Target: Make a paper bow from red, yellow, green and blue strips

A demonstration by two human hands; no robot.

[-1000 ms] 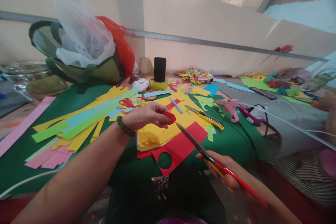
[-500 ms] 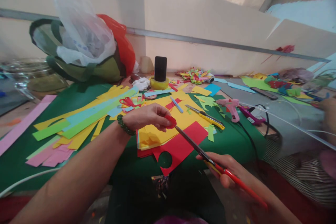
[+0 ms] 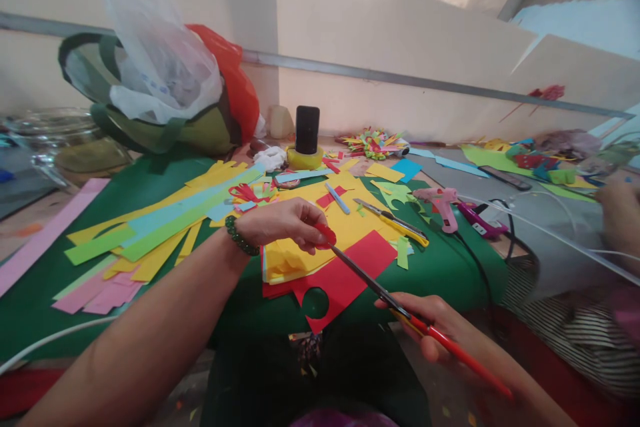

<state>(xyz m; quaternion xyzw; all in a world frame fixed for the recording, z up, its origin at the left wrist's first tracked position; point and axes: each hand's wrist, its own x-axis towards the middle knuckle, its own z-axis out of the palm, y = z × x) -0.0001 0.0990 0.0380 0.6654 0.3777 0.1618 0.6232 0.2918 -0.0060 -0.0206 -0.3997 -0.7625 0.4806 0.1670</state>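
Observation:
My left hand (image 3: pixel 300 223), with a green bead bracelet (image 3: pixel 239 237) at its wrist, pinches a small red paper piece (image 3: pixel 327 235) between thumb and fingers. My right hand (image 3: pixel 423 323) is closed round a pair of scissors (image 3: pixel 373 283) with dark blades and red and yellow on the handle part. The blade tips meet the lower edge of the red piece. Below them lies a red paper sheet (image 3: pixel 350 273) with a round hole cut in it, overlapping a stack of yellow paper (image 3: pixel 290 260).
A box cutter (image 3: pixel 395 221), a light blue pen (image 3: pixel 338 199) and a pink glue gun (image 3: pixel 443 203) lie to the right. Coloured paper strips (image 3: pixel 165 230) spread on the left. A phone (image 3: pixel 307 129) stands behind, near a green bag (image 3: pixel 190 130). Another person's hand (image 3: pixel 620 213) shows far right.
The red piece has turned slightly in my left fingers, and its lower edge looks different at the blade tips. Both hands stay nearly in place; the view has shifted a little.

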